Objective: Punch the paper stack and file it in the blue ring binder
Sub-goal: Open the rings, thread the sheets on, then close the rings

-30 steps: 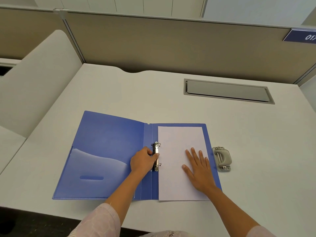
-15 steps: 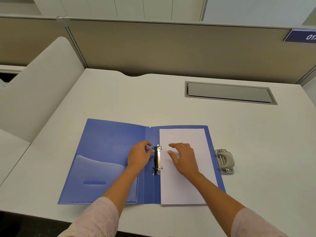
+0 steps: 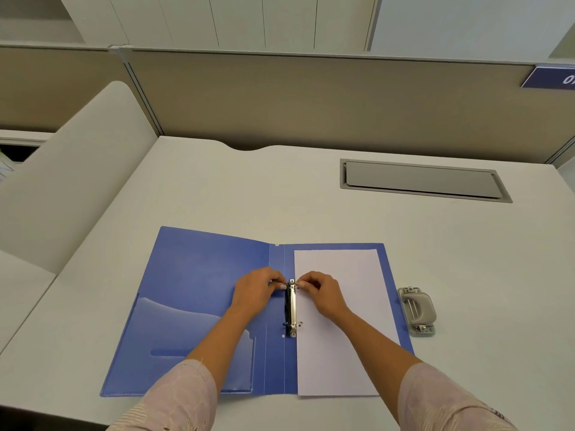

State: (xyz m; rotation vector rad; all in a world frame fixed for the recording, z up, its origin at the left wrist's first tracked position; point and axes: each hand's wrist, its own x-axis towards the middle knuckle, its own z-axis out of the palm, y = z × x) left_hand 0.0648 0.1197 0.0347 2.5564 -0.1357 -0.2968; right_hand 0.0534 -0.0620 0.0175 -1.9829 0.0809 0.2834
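Where the paper lies: the paper stack (image 3: 342,321) is flat on the right half of the open blue binder (image 3: 199,275), its left edge hard against the ring clasp (image 3: 292,309) beside the spine. Whether its holes sit over the rings cannot be told.
Left hand: the left hand (image 3: 255,290) comes in from the left of the clasp, fingers curled together, tips pinching at the far ring.
Right hand: the right hand (image 3: 320,290) is over the paper's left margin, fingers curled, tips pinching the same far ring from the right.
Clasp: narrow metal, probably stiff and springy. Grip the ring halves from their outer sides and keep skin out of the gap. The near ring is untouched, and whether it is open or closed is too small to tell.
Paper handling: light, thin and floppy. Sheets will likely slide on each other and tear at the holes. Take it by the left margin near the holes, not by a corner.
Binder handling: thin plastic covers, light, probably slippery on the desk (image 3: 217,188). Press down near the spine to steady it.
Punch: the hole punch (image 3: 417,309) sits just right of the binder, apart from both hands.
Stage: judged late, with only the rings left to settle.
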